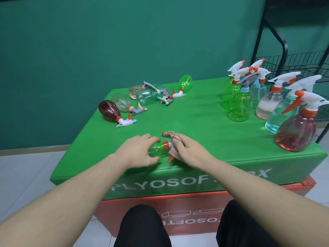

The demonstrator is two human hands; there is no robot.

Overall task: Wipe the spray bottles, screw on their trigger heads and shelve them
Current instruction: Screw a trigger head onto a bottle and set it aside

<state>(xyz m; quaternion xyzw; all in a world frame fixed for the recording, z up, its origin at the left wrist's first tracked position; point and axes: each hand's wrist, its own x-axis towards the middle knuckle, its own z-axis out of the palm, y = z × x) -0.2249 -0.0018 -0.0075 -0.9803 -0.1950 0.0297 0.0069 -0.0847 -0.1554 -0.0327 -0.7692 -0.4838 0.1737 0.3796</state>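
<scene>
— Lying near the desk's (195, 122) front edge is a small green spray bottle (156, 149) on its side; the left hand (140, 152) grips its body, fingers curled round it.

— And the right hand (188, 148)?

— Its fingers press a brownish cloth (173, 138) around the trigger head. Finished bottles (267, 100) stand by the right edge — others lie toward the far left corner (128, 104).

I see open surface (187, 120) just beyond my grip, lying bottles (124, 106) crowding far left of it, standing bottles (267, 100) walling the right, wire shelf (293, 63) behind those
</scene>
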